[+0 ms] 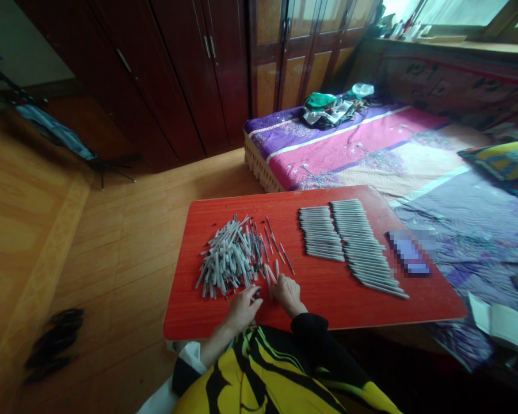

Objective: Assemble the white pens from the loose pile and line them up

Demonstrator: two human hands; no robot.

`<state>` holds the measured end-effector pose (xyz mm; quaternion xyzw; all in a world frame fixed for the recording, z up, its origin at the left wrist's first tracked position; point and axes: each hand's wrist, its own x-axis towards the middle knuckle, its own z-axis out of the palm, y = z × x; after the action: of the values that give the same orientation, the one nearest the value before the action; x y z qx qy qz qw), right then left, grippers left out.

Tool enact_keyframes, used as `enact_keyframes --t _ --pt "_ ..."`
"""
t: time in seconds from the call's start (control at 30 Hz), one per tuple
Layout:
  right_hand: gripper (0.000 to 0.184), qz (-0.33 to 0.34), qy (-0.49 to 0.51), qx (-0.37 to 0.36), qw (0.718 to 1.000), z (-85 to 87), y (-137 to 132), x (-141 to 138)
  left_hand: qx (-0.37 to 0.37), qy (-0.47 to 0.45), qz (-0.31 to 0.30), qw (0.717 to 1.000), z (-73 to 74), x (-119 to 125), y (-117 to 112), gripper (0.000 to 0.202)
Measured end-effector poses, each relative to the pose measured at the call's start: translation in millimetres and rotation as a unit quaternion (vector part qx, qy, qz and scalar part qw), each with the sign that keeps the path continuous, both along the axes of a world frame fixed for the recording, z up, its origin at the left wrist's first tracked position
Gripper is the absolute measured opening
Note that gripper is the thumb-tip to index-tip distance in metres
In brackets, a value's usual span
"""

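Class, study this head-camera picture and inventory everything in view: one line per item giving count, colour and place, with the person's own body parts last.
Rectangular tabletop: one, bright red, on the floor before the person
Loose slim plastic pens: too many to count, grey-white, heaped on the table's left
Aligned slim plastic pens: too many to count, grey-white, two rows on the table's right
Pixelated rectangular object: one, blurred purple, at the table's right
Quilted bed cover: one, pink and purple, beyond the table
Crumpled cloth bundle: one, green and white, on the cover
Wooden wardrobe: one, dark red-brown, far wall
Metal tripod stand: one, black, far left
Left hand: one, bare, at the heap's near edge
Right hand: one, bare, black sleeve, beside the left
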<state>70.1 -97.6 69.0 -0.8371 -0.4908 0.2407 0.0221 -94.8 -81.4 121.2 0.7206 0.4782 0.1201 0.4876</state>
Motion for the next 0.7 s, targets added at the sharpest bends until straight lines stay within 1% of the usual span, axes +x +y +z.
enact_keyframes --t 0.13,0.17,0.2,0.23,0.3,0.33,0.37,0.4,0.43,0.5,0.57,0.6,0.63,0.7 --pt "0.021 -0.073 0.045 0.022 0.996 10.7 3 4 -0.031 -0.022 0.028 0.999 -12.1 5 3 0.034" --pt "0.019 -0.098 0.085 0.040 0.991 13.9 3 5 -0.040 -0.036 0.040 0.998 -13.5 7 5 0.033" --pt "0.017 -0.122 0.143 0.061 0.980 17.1 4 4 -0.049 -0.050 0.056 0.996 -13.5 10 7 0.033" --pt "0.015 -0.142 0.210 0.082 0.964 20.4 4 3 -0.057 -0.060 0.072 0.994 -12.0 13 9 0.033" --pt "0.013 -0.166 0.336 0.111 0.920 27.2 3 0 -0.045 -0.058 0.107 0.992 -3.9 18 13 0.035" --pt "0.013 -0.169 0.383 0.115 0.901 30.8 2 -2 -0.017 -0.046 0.119 0.992 2.2 20 14 0.035" --pt "0.014 -0.172 0.419 0.117 0.884 34.4 1 -3 0.036 -0.032 0.126 0.991 9.1 22 15 0.035" --pt "0.014 -0.178 0.448 0.118 0.868 38.2 0 -4 0.109 -0.018 0.121 0.986 16.1 23 15 0.035" --pt "0.013 -0.188 0.480 0.118 0.849 41.9 -2 -4 0.183 -0.004 0.101 0.978 22.6 24 15 0.038" --pt "0.012 -0.198 0.530 0.106 0.818 48.4 -5 -2 0.288 0.029 0.006 0.957 31.6 23 14 0.042" --pt "0.015 -0.173 0.555 0.075 0.810 52.1 -6 5 0.332 0.054 -0.079 0.938 33.6 21 12 0.041" --pt "0.019 -0.151 0.558 0.061 0.814 52.4 -5 10 0.336 0.064 -0.102 0.934 32.2 20 11 0.038" --pt "0.024 -0.130 0.541 0.054 0.829 51.5 -3 17 0.330 0.073 -0.110 0.935 29.8 19 10 0.035" --pt "0.036 -0.114 0.450 0.061 0.884 46.5 5 32 0.301 0.090 -0.097 0.944 23.9 17 9 0.027"
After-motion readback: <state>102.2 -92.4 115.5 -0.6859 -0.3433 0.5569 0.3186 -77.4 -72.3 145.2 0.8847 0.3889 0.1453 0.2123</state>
